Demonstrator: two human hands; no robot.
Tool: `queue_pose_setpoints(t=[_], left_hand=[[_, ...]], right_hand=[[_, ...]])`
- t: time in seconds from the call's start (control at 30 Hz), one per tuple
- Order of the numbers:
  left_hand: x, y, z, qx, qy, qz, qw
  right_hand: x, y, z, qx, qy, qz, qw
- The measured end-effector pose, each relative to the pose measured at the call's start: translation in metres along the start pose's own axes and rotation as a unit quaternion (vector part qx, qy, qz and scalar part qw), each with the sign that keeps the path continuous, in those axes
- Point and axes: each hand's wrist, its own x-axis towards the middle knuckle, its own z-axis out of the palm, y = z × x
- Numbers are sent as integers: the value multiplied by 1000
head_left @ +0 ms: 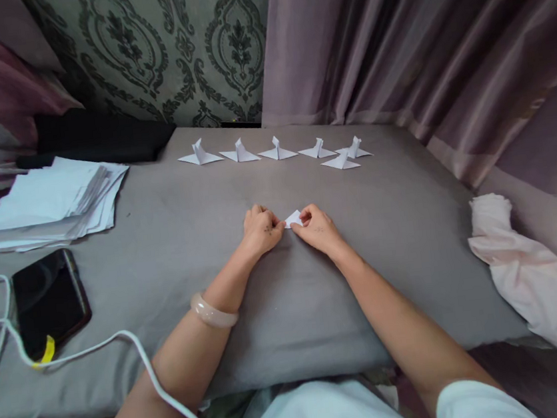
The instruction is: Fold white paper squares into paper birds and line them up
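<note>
Between my hands, low over the grey cloth, is a small folded piece of white paper (293, 219). My left hand (263, 229) has its fingers curled, with thumb and forefinger closed at the paper's left corner. On the other side my right hand (317, 228) pinches the paper's right edge between thumb and fingers. The paper looks roughly triangular; its finer creases are too small to make out. Farther back stands a row of several folded white paper figures (276, 149), each with flat wings and an upright middle part.
A stack of white paper sheets (51, 201) lies at the left, before a folded black cloth (99, 135). Nearer are a black phone (50, 299) and a white cable (145, 358) crossing my left forearm. A pale pink cloth (526, 261) lies along the right edge.
</note>
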Motion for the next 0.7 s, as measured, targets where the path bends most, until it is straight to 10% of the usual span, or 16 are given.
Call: queue_pose_setpoints(t=[0.7], left_hand=[[4,-9,-29,-158,-114,-10,981]], right_hand=[[14,-17,3,-107,-37,40,993]])
